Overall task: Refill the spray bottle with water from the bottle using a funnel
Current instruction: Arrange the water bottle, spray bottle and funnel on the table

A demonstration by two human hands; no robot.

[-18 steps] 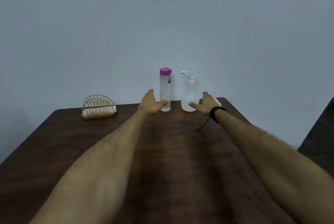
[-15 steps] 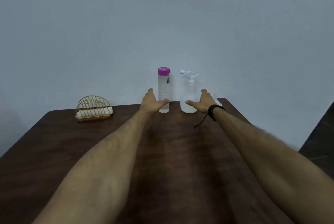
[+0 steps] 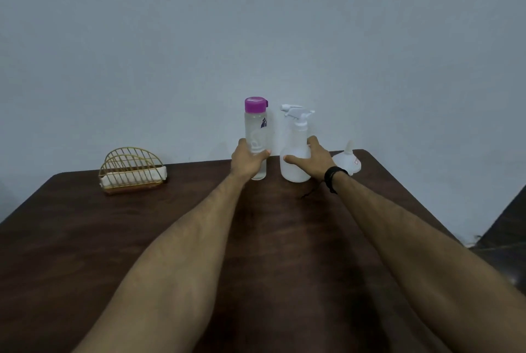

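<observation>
Head view. Dark wooden table [image 3: 284, 239] against a pale wall [image 3: 256, 25]. Both forearms stretched forward across the tabletop.

Left hand [image 3: 247, 160] wrapped around the lower part of the water bottle [image 3: 255, 136], thumb across its front; bottle upright on the table at the far edge, purple cap [image 3: 255, 104] on, contents clear.

Right hand [image 3: 314, 160] grasping the spray bottle [image 3: 294, 153] at its rounded body, thumb on the front, fingers round the far side; white trigger head [image 3: 297, 112] fitted, bottle upright, just right of the water bottle. Black band [image 3: 334, 174] on the right wrist.

White funnel [image 3: 348, 157] on the table beyond the right wrist, apparently resting wide end down, spout up; partly hidden.

Gold wire holder [image 3: 132, 167] with white napkins, well apart to the left.
</observation>
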